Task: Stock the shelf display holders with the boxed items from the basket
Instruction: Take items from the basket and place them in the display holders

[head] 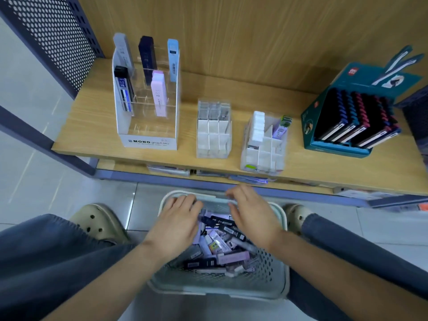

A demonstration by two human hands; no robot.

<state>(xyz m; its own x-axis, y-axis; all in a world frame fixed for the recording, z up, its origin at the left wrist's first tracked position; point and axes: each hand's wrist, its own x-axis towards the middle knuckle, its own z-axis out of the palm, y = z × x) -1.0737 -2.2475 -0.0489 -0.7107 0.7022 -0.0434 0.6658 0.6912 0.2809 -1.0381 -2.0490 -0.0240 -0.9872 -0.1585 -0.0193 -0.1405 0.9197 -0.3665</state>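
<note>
A pale perforated basket [275, 269] sits on the floor between my legs, filled with several small boxes [222, 246] in lilac, black and white. My left hand [178, 218] reaches into the basket's far left part, fingers spread over the boxes. My right hand [250, 212] hovers over the far right part, fingers relaxed and blurred. Neither hand plainly holds a box. On the wooden shelf [92, 126] stand a white MONO holder [148, 126] with a few boxes, a clear divided holder [214, 130] and a second clear holder [264, 144] holding white and lilac boxes.
A teal display box [328, 135] of dark notebooks stands at the shelf's right. A perforated metal side panel [58, 35] closes the shelf's left end. A lower shelf edge [208, 179] with items runs just above the basket. My shoes rest beside the basket.
</note>
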